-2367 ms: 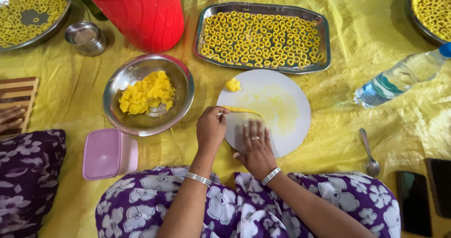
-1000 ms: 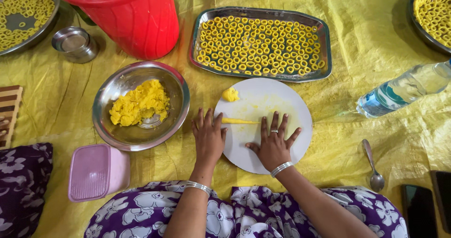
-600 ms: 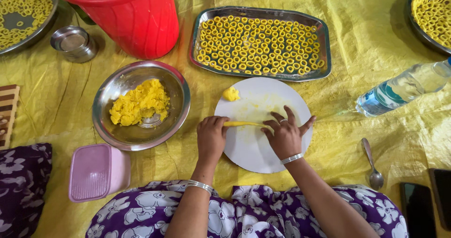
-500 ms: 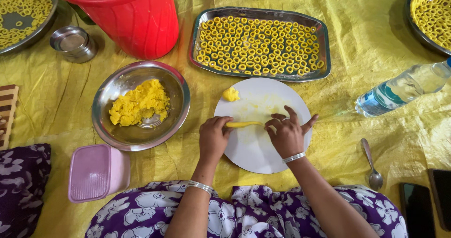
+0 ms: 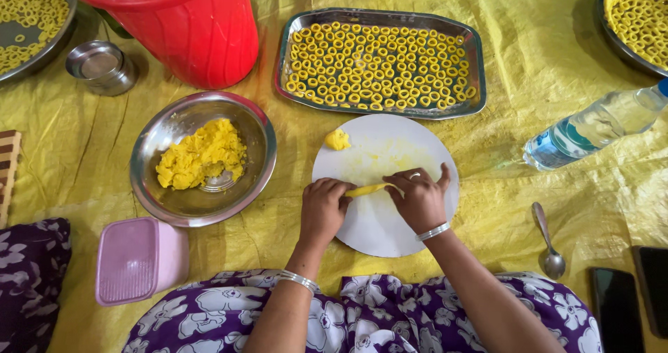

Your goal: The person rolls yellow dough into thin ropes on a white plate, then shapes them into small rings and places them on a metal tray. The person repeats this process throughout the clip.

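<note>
A thin yellow dough rope (image 5: 367,189) lies across the round white board (image 5: 379,228). My left hand (image 5: 322,208) pinches its left end and my right hand (image 5: 418,198) pinches its right end. A small lump of yellow dough (image 5: 338,140) rests near the board's far left edge. Left of the board, a steel bowl (image 5: 161,198) holds a heap of yellow dough (image 5: 200,154). Beyond the board, a rectangular steel tray (image 5: 282,53) is filled with several rows of yellow dough rings (image 5: 379,64).
On the yellow sheet: a red bucket (image 5: 202,29), a small steel cup (image 5: 101,67), a pink lidded box (image 5: 136,259), a water bottle (image 5: 598,124) on its side, a spoon (image 5: 547,241) and dark phones (image 5: 618,311). Round trays of rings sit at far left (image 5: 28,26) and far right (image 5: 637,15).
Both hands went from pressing flat on the board and rolling the dough rope to curling their fingers around its two ends.
</note>
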